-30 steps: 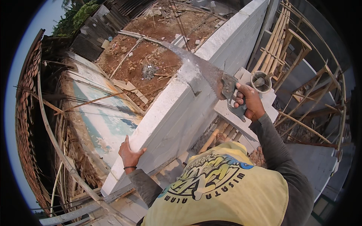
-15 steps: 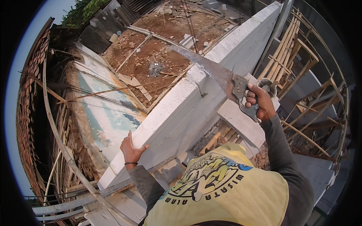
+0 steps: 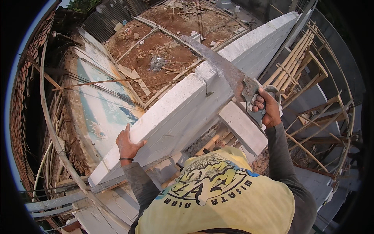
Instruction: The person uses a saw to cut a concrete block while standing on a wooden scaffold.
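The right hand (image 3: 269, 108) has its fingers curled tight round the handle of a handsaw (image 3: 225, 72). The rusty blade slants over the top of the white block wall (image 3: 171, 101), and its tip sticks out past the far side. I cannot tell if the teeth touch the wall. The left hand (image 3: 129, 145) rests on the wall top, well apart from the blade, its fingers spread wide and not closed round anything. A flat white block (image 3: 243, 128) lies below the saw handle, and bamboo poles (image 3: 292, 66) are off to the right. The thin blade could bend or stick if it is pushed crooked. It could skip if the teeth catch a rough bit. The wall's edge could chip if pressed hard, and the left hand could slip if the top is dusty.
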{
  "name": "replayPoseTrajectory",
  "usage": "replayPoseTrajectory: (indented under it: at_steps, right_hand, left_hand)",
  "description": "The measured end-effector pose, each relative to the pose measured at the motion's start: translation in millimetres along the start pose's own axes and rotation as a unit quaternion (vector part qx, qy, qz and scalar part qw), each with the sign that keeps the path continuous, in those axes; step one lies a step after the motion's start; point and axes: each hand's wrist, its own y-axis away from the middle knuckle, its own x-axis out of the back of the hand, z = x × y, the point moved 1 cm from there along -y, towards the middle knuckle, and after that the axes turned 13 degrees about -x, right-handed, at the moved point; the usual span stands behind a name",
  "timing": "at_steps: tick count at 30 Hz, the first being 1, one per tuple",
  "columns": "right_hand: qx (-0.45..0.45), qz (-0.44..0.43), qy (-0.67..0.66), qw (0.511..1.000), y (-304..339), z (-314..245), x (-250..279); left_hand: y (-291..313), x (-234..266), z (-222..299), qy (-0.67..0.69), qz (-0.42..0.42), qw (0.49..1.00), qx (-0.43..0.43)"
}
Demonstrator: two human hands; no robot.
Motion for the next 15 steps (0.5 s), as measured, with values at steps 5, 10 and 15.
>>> replayPoseTrajectory:
  at_steps: [5, 10, 15]
  right_hand:
    - [-0.008, -0.018, -0.029, 0.999, -83.3, -10.7, -5.0]
    - [-0.021, 0.012, 0.037, 0.999, -2.1, 15.3, -5.7]
    - [0.049, 0.017, 0.047, 0.998, -13.9, 2.9, -9.8]
  left_hand:
    - [-11.2, -3.7, -1.1, -0.009, 0.004, 1.000, -0.009]
    - [-5.8, 5.7, 6.6, 0.004, -0.012, 1.000, 0.026]
    - [-4.0, 6.6, 7.1, 0.006, -0.011, 1.000, 0.020]
